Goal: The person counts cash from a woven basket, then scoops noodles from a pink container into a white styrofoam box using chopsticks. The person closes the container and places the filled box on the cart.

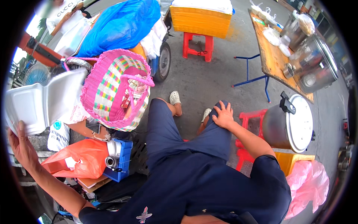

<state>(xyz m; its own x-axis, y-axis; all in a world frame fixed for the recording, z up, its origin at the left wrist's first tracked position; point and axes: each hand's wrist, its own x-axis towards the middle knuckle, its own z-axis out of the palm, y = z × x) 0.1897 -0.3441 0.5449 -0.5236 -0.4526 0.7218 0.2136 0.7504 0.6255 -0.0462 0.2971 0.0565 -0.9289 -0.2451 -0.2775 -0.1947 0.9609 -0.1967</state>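
At the far left, my left hand (22, 145) grips the near edge of a white foam takeout box (26, 107). The box hangs unfolded, its two halves spread apart and one half blurred. My right hand (223, 116) rests on my knee with the fingers apart, and nothing is in it. Just right of the foam box is a pink woven plastic basket (98, 92), with banknotes (137, 85) and a small red packet (125, 101) inside. Below the basket, an orange plastic bag (86, 156) lies against a blue crate (127, 159).
A pressure cooker (268, 126) stands to the right above red stools (246, 114). Beyond it, a wooden folding table (265, 50) bears steel drums (316, 67) and bags. Ahead, a yellow taped box (200, 21) sits on a red stool (208, 46). A person (63, 19) is at upper left.
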